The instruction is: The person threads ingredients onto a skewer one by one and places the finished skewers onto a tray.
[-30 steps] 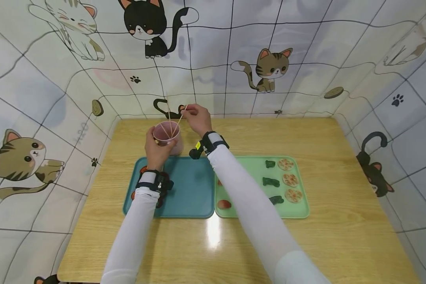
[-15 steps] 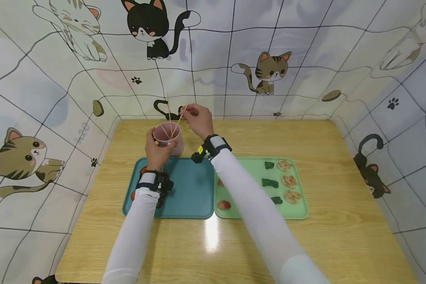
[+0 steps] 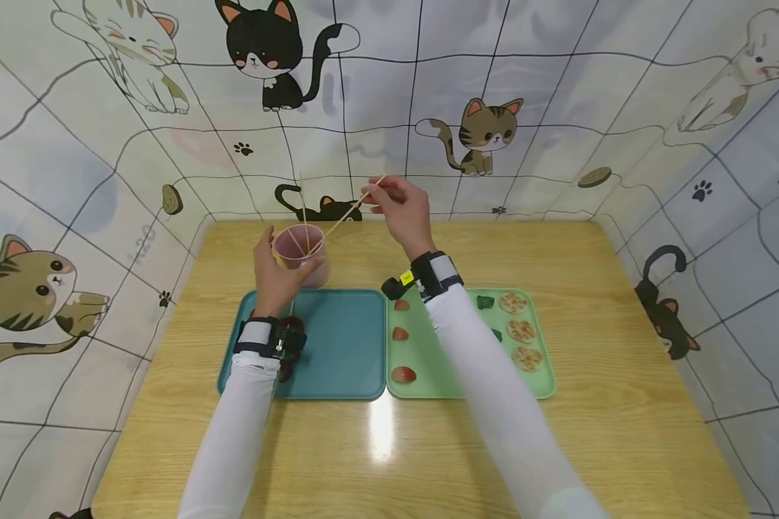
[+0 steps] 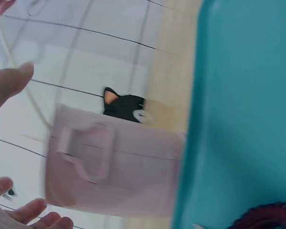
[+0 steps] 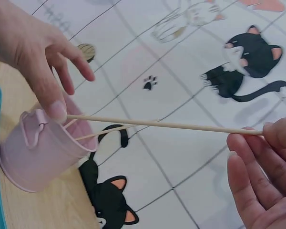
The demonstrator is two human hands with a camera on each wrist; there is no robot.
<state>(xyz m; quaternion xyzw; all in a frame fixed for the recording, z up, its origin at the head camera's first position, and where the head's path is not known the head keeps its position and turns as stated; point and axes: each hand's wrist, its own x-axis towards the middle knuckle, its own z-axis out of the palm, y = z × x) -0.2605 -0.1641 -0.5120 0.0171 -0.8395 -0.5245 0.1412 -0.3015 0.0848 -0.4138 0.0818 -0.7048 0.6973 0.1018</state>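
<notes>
I can read no brand or writing anywhere; the only mark is a small yellow tag (image 3: 406, 277) on my right wrist strap, too small to make out. My left hand (image 3: 274, 270) curls around the pink cup (image 3: 301, 254), a smooth, matte plastic cylinder with a moulded loop handle, standing on the glossy wood-grain table (image 3: 558, 447) just off the 12 o'clock edge of the teal tray (image 3: 344, 346). My right hand (image 3: 399, 209) pinches the far end of a thin, round wooden skewer (image 3: 344, 215) between thumb and fingertips, the other fingers loosely curled. The skewer slants from my fingers towards 8 o'clock, its lower end inside the cup, where other skewers (image 3: 302, 209) stand. At 3 o'clock from the teal tray lies the green tray (image 3: 545, 386), both flat with rounded corners, carrying reddish slices (image 3: 403, 374), round lotus-root slices (image 3: 521, 330) with holes, and dark green pieces (image 3: 484, 301).
</notes>
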